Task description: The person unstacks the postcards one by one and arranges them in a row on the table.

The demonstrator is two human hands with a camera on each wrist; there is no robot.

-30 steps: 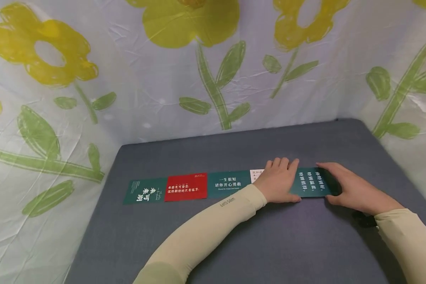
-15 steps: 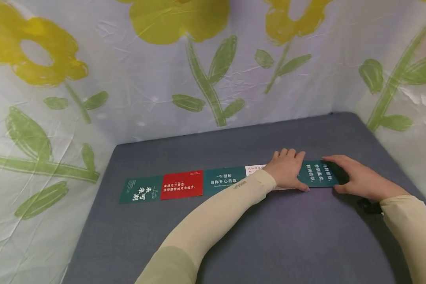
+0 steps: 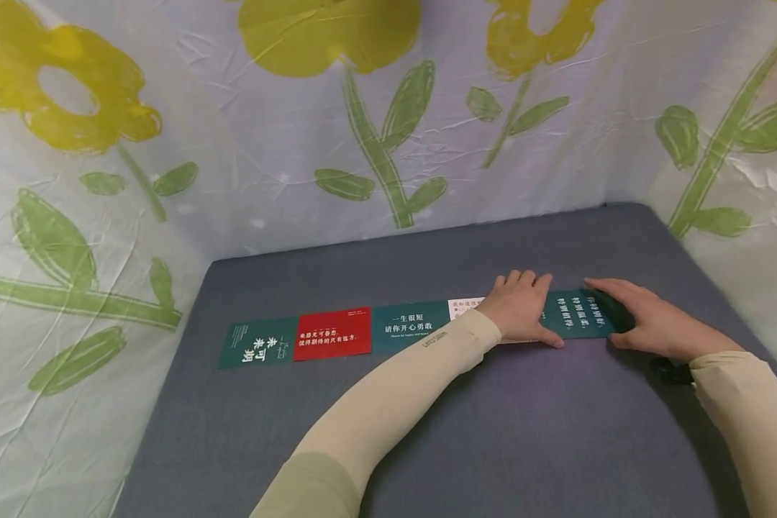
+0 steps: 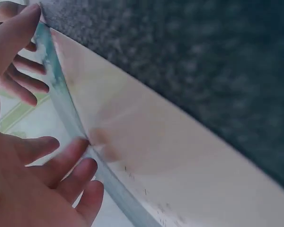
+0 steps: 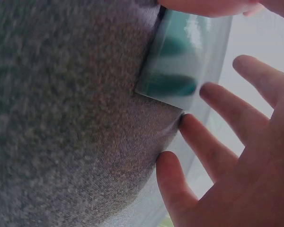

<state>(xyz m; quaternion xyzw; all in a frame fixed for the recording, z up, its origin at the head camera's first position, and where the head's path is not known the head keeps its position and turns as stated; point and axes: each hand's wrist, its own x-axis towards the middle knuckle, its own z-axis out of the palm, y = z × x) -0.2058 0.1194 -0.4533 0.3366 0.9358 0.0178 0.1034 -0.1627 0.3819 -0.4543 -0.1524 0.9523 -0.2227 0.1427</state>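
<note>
Five-odd printed cards lie in one row. My left hand (image 3: 516, 308) lies over the white card (image 3: 464, 308), hiding much of it, with its thumb reaching onto the rightmost green card (image 3: 573, 314). Loosely spread fingers show at the white card's edge in the left wrist view. At the row's right end, my right hand (image 3: 650, 320) spans that green card, thumb at its near corner and index finger at the far one. In the right wrist view its other fingers (image 5: 210, 149) are spread, just past the green card's end (image 5: 173, 71). Neither hand is curled round a card.
Further left in the row are a green card (image 3: 409, 325), a red card (image 3: 332, 334) and another green card (image 3: 259, 344). They lie on a grey cloth-covered table (image 3: 492, 439). A flower-printed curtain (image 3: 265, 144) stands behind its back edge.
Both hands and the rightmost green card have shifted a little to the right along the row, mostly in the first half second. The head view has also moved slightly. The cards at left stay put.
</note>
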